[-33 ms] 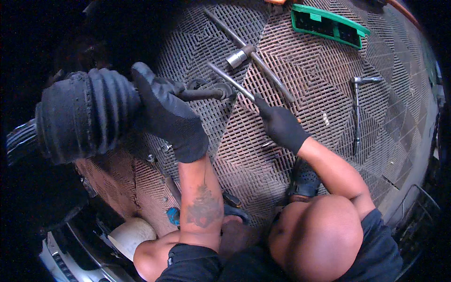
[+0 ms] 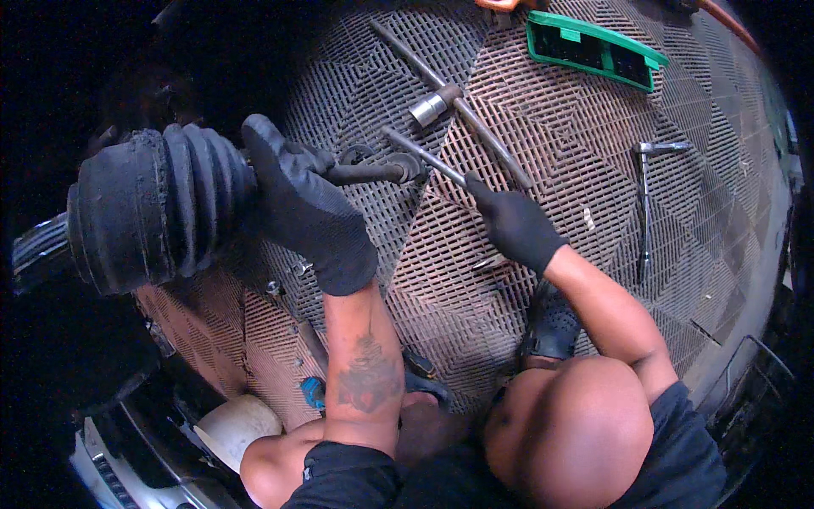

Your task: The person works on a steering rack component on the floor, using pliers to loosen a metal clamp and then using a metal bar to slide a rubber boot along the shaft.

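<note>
A big black ribbed rubber boot of a drive axle (image 2: pixel 157 208) hangs at the left. My left hand (image 2: pixel 309 204), in a black glove, is wrapped round the axle just right of the boot's narrow end. A dark rod (image 2: pixel 365 173) shows beyond my knuckles and ends in a round metal piece (image 2: pixel 407 167). My right hand (image 2: pixel 519 222), also gloved, is closed round a straight metal bar (image 2: pixel 428 159). The bar slants up and left, its far tip free, passing close to the round piece; whether they touch I cannot tell.
A T-shaped bar with a large socket (image 2: pixel 434 105) lies on the grated mat (image 2: pixel 585 280). A slim ratchet wrench (image 2: pixel 644 204) lies farther right, and a green-rimmed case (image 2: pixel 593 53) sits at the back. A white tub (image 2: pixel 242 428) stands near lower left.
My right hand and the bar have shifted slightly down and to the right. My left hand keeps its grip, almost unmoved.
</note>
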Demonstrator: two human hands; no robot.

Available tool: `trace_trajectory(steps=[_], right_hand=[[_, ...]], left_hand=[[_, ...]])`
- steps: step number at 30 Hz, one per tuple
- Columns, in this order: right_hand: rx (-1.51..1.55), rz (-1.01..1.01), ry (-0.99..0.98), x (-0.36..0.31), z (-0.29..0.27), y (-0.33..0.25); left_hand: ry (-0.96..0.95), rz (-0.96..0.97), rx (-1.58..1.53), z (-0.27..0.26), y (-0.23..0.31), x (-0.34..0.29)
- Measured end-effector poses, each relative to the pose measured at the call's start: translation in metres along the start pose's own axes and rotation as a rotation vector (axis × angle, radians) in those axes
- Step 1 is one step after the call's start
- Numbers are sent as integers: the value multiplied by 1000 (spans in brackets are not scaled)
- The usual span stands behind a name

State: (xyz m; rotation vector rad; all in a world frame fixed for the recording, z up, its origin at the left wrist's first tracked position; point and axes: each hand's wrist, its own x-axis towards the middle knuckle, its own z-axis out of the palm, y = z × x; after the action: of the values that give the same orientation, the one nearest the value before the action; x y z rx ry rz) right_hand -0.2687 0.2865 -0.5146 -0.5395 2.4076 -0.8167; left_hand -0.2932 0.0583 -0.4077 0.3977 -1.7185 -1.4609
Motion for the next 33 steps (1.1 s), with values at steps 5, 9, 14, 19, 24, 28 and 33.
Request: trace_trajectory(steps=[5,9,14,19,24,28,33], right_hand=[[214,-172,324,-7,-14,-35],[255,-297,525,-10,-17,-43],[191,-67,106,-5,-4,-12],[210,-201,341,-17,-42,-43],[263,-259,539,-21,-34,-55],[183,-69,225,-28,15,-10],[235,-84,300,-13,-28,-19]], left_hand=[[-95,-256,-203,-10,17,11],[-665,-279,-403,-31,20,29],[-732,-101,-400,-23,18,27],[-229,-26,-124,-12,23,3],[-30,43,78,-2,26,-11],[64,-3,119,14,15,-28],[166,-13,240,5,28,-19]])
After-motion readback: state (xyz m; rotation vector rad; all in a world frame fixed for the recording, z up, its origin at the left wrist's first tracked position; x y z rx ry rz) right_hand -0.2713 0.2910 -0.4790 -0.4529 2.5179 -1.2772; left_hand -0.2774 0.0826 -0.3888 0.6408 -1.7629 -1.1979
